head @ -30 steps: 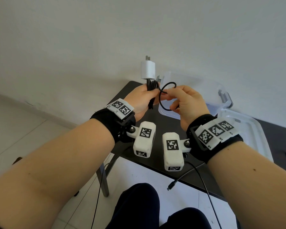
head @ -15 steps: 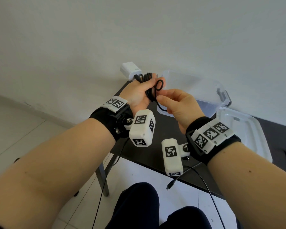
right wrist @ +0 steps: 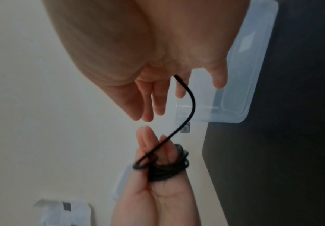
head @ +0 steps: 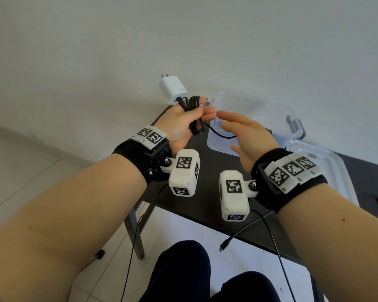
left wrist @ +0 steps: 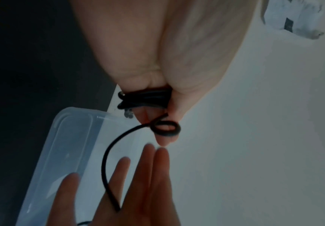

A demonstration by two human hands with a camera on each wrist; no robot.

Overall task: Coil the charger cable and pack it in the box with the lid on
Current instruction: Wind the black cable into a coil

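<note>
My left hand point(head: 181, 125) grips a coiled bundle of black charger cable point(head: 193, 114), raised above the table's far left corner. The white charger plug point(head: 172, 89) sticks up behind the bundle. In the left wrist view the coil point(left wrist: 144, 99) is pinched under the thumb, and a small loop point(left wrist: 166, 128) sits at a fingertip. A loose strand point(head: 218, 134) curves from the bundle to my right hand point(head: 244, 131), whose fingers point(right wrist: 157, 97) are straight and spread. The strand point(right wrist: 191, 104) runs between them without being gripped. The clear plastic box point(head: 288, 110) stands open behind the hands.
The clear lid point(head: 334, 168) lies flat on the dark table point(head: 207, 168), right of the box. A black lead with a plug end point(head: 222, 249) hangs below my right wrist over the table's near edge. My knees are below; the white wall is close behind.
My right hand has let go of the small cable loop and spread its fingers. The left hand has turned, so the charger plug now tilts up to the left.
</note>
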